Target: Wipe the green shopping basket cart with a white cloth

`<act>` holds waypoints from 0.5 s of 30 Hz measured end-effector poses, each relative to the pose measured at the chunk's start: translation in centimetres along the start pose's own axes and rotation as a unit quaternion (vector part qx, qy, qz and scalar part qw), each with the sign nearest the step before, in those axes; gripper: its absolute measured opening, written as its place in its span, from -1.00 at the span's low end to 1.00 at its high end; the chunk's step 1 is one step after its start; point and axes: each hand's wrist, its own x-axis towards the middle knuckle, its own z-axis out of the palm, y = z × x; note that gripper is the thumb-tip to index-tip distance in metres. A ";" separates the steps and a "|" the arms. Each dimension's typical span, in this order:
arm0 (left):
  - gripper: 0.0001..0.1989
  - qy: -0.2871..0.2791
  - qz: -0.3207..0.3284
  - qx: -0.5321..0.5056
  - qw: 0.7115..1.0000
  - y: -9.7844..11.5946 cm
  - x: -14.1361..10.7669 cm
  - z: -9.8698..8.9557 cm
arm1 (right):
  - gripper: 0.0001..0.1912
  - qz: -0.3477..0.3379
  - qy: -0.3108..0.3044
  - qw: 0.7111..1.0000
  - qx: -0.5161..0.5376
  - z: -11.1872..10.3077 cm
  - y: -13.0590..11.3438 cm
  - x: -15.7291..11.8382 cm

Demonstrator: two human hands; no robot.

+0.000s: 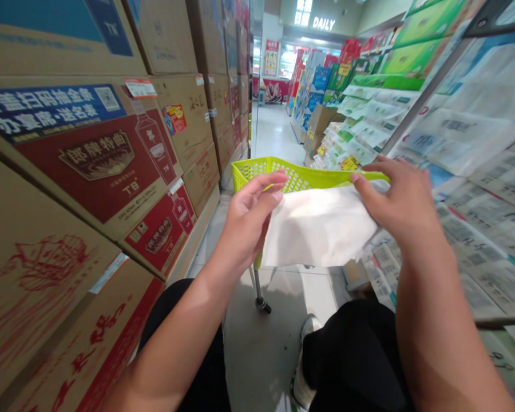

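Note:
A soft white tissue pack (320, 226) is held up between my two hands, in front of a lime-green shopping basket cart (257, 169). My left hand (255, 214) is closed around the pack's left end, thumb towards its top corner. At the upper right corner, the thumb and fingers of my right hand (399, 194) grip the pack. The pack's face towards me looks plain, with no readable print. It hides most of the basket, so the inside cannot be made out. Below, a metal leg with a black caster (261, 306) stands on the floor.
Stacked cardboard cartons (111, 163) line the left side. Shelves of wrapped tissue packs (467, 134) rise close on the right, with green packages (424, 40) higher up. A tiled aisle (277, 126) runs ahead. My black-clad knees (356, 355) are bent below my hands.

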 end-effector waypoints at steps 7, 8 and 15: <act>-0.75 0.015 -0.052 0.150 0.987 0.0 -2.4 -1.1 | -0.30 -0.272 -0.161 0.945 0.088 -2.8 -4.3 -3.8; -0.74 -0.016 -0.057 0.152 0.987 -0.3 -2.7 -1.2 | -0.20 -0.294 -0.183 0.935 0.082 -3.0 -4.6 -4.4; -0.63 -0.157 0.183 0.299 0.923 -2.8 -3.2 -1.7 | -0.24 -0.312 -0.252 0.913 0.079 -3.5 -3.8 -6.2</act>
